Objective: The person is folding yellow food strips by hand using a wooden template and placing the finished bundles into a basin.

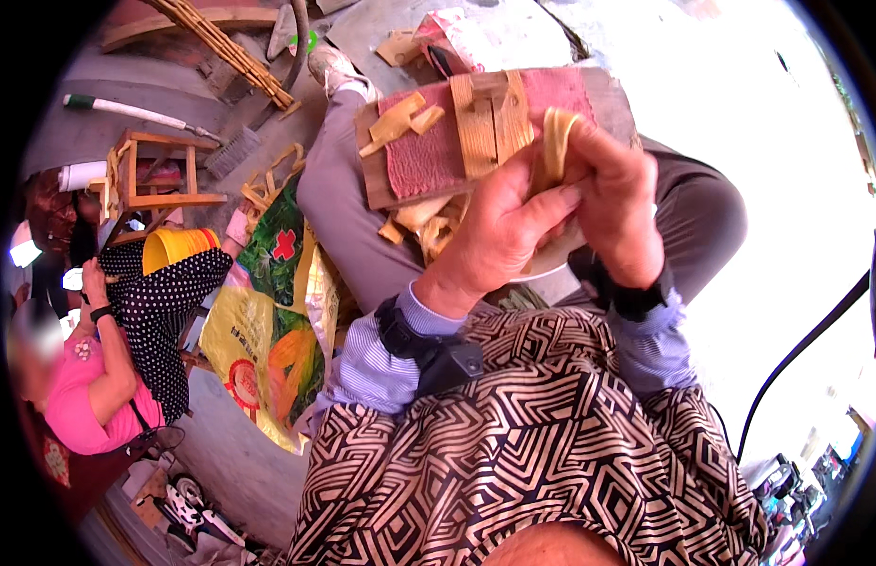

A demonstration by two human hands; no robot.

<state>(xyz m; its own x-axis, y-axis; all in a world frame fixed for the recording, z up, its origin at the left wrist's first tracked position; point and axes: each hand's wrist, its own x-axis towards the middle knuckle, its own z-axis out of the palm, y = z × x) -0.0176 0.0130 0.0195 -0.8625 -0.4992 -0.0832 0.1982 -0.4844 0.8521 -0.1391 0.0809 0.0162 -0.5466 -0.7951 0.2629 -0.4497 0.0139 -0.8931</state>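
My left hand [502, 226] and my right hand [615, 191] meet above my lap. Between their fingers is a folded, pale yellow flat strip [558, 138], its loop standing up; the material cannot be told for sure. Behind them a wooden board [611, 99] lies across my legs, partly covered by red textured cloth [424, 159]. A wooden block [473, 131] with a slit down its middle sits on the cloth. Cut yellowish pieces [399, 120] lie at the board's left end. More curled pieces [434, 233] show below the board, partly hidden by my left hand.
At left sits another person in a pink top [98, 396], near a yellow container [176, 247]. A wooden stool frame [162, 201], a long-handled brush [148, 120] and a bundle of thin sticks [226, 49] are beyond. Printed plastic sacks [268, 304] lie beside my left leg.
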